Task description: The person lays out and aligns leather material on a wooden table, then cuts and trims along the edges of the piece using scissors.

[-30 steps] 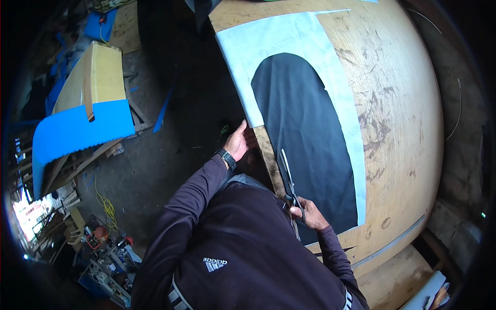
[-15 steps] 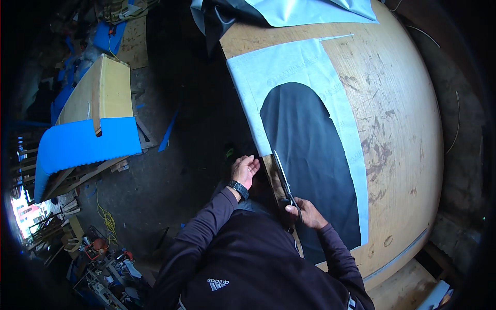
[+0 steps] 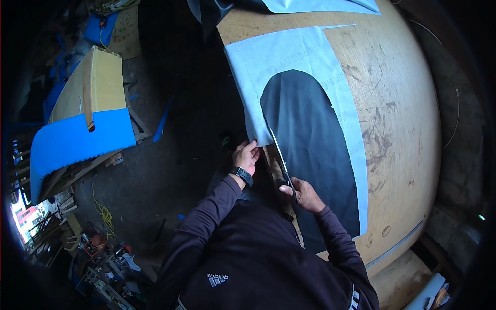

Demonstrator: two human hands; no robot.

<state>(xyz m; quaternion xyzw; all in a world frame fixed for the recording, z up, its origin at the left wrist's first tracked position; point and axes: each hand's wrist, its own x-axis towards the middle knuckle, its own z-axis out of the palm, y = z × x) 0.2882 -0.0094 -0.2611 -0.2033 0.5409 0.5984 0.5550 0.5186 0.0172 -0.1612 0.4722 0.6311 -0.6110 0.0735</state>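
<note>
On the table lies a pale blue sheet (image 3: pixel 299 50), with a black, round-ended piece of material (image 3: pixel 312 134) over it. My left hand (image 3: pixel 246 156) pinches the sheet's lower left corner between thumb and fingers. My right hand (image 3: pixel 306 195) grips a pair of scissors (image 3: pixel 280 157) by the dark handles. Their long blades point away from me along the black piece's left edge, and the tip meets the pale sheet there. How far apart the blades are, I cannot tell.
The wooden table (image 3: pixel 392 93) has a scuffed top. Another pale sheet (image 3: pixel 320 5) is bunched at its far end. A blue-covered wooden frame (image 3: pixel 82 134) stands on the left. Tools (image 3: pixel 108 276) and a yellow cord (image 3: pixel 106 217) lie on the floor at lower left.
My left hand, empty before beside the table edge, has risen and taken hold of the sheet's corner. The scissors have moved forward along the black edge. The whole view has shifted slightly.
</note>
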